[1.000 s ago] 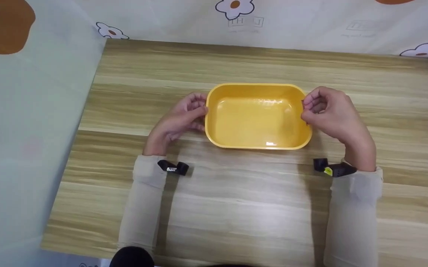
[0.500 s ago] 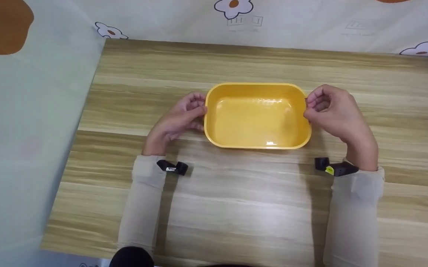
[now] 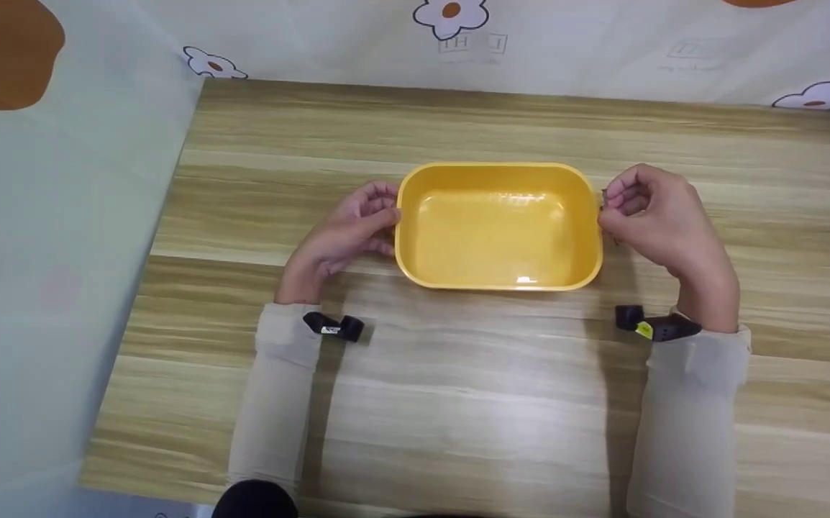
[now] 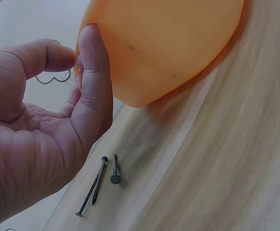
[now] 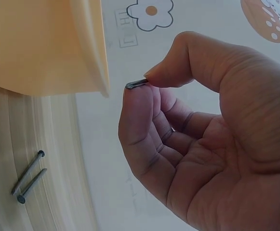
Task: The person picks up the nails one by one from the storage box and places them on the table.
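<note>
A yellow plastic box with rounded corners stands on the wooden table, its inside bare. At its left end my left hand pinches the rim; the left wrist view shows fingers on the wall of the box. Just off the right end, my right hand pinches a short dark nail between thumb and fingertips. Three nails lie on the table beneath my left hand. Two more nails lie by the box's right end, in the right wrist view.
The wooden table ends at a back wall covering printed with flowers. A pale covering hangs along the left side. A round black object overlaps the table's front edge.
My right hand has moved a little to the right, off the box's right rim, still pinching the nail. The left hand keeps its hold, and the box has barely shifted.
</note>
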Motion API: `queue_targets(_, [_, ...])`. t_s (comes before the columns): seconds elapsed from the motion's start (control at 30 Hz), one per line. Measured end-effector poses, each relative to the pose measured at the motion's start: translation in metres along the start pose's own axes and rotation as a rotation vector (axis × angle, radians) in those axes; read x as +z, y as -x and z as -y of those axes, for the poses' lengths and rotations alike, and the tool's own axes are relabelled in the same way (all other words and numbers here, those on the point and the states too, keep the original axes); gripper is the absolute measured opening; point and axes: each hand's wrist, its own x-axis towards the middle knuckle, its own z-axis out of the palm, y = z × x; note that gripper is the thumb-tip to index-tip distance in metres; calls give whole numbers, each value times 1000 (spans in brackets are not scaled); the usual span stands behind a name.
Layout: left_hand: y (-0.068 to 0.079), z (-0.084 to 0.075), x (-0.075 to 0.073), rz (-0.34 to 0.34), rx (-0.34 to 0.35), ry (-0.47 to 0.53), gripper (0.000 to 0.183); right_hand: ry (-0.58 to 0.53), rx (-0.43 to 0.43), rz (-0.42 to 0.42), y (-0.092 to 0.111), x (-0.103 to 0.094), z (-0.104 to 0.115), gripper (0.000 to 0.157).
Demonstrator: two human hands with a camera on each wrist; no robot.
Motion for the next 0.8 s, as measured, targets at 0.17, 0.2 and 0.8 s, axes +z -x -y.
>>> queue_targets(0.17, [0,0,-1,4,-4,1,40,9,14,-2,0,-1,-2,15])
queue_targets(0.2, [0,0,-1,3,-4,0,40,6,12,-1,0,-2,-2,16])
queue_targets(0.8, [-1,0,0,-7,-1,7,36,32,36,-21,-2,-7,-9,18])
